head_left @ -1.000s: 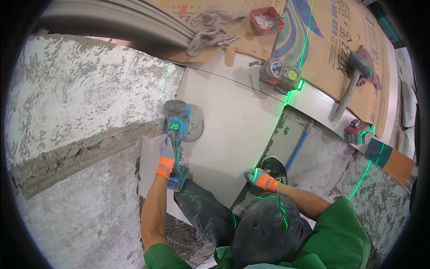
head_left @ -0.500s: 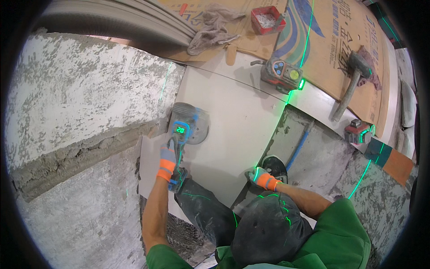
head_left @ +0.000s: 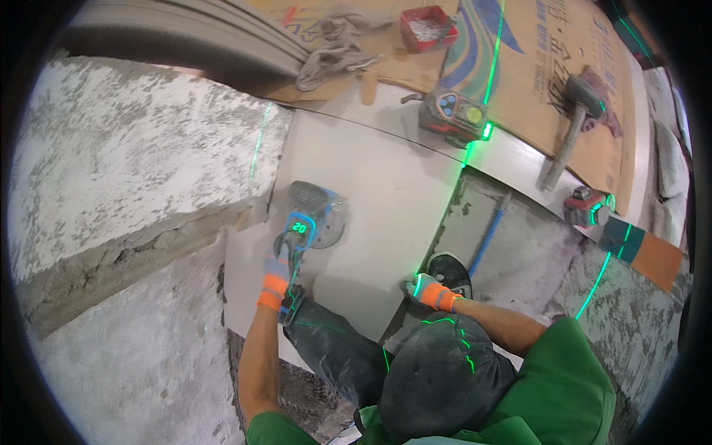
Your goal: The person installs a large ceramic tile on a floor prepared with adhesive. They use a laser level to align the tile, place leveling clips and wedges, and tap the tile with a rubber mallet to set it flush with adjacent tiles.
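My left hand (head_left: 277, 271), in a grey and orange glove, is wrapped round the handle of a handheld tile vibrator (head_left: 317, 215). Its round, dusty base rests on a large pale floor tile (head_left: 371, 215), and a lit green display faces up. At the tile's right edge, beside a dark shoe (head_left: 449, 274), is my gloved right hand (head_left: 430, 291). Its fingers are curled in and touch the edge; whether they grip anything there is hidden. Part of the tile's near side is covered by my leg (head_left: 326, 345).
A laser level (head_left: 454, 119) stands on the tiles beyond, a second red one (head_left: 586, 206) to the right. Further back lie a mallet (head_left: 571, 133), a red tub (head_left: 428, 30), a rag (head_left: 334, 55) and cardboard (head_left: 549, 67). A blue pipe (head_left: 486, 241) crosses the recessed floor; a rough ledge (head_left: 133, 148) rises left.
The tile vibrator has slid slightly nearer and to the right across the tile, with my left hand still on it. My right hand stays at the tile's edge. The whole view has shifted a little.
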Motion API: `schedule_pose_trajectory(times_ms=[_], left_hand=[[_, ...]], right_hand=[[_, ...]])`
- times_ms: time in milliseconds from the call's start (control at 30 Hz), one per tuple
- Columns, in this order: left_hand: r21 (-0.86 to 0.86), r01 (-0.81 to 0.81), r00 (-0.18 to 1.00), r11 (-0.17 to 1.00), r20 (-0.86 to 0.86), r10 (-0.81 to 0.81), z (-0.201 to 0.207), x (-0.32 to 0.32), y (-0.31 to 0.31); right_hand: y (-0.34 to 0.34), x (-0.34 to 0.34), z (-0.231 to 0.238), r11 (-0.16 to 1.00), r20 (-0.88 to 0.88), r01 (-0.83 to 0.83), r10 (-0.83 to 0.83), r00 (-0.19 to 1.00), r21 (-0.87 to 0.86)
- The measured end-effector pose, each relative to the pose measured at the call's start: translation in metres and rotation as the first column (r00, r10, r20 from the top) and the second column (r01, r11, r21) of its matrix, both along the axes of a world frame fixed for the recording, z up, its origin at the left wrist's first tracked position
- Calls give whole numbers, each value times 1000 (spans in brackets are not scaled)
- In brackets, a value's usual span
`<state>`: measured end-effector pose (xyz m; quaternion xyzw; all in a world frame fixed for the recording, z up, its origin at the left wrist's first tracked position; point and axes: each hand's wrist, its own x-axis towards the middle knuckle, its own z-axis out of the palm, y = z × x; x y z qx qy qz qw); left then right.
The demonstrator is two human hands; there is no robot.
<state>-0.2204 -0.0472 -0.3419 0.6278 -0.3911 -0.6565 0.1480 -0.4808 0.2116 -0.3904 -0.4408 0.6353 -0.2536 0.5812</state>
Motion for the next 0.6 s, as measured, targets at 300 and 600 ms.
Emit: schedule_pose_trajectory(times_ms=[300, 600], left_hand=[[-34, 148, 976, 988, 165, -140, 17, -10, 0], [-60, 181, 963, 982, 214, -165, 24, -18, -2]], right_hand=[[-8, -25, 7, 773, -267, -608, 556, 787, -181], [-48, -154, -6, 717, -382, 627, -511, 770, 305]])
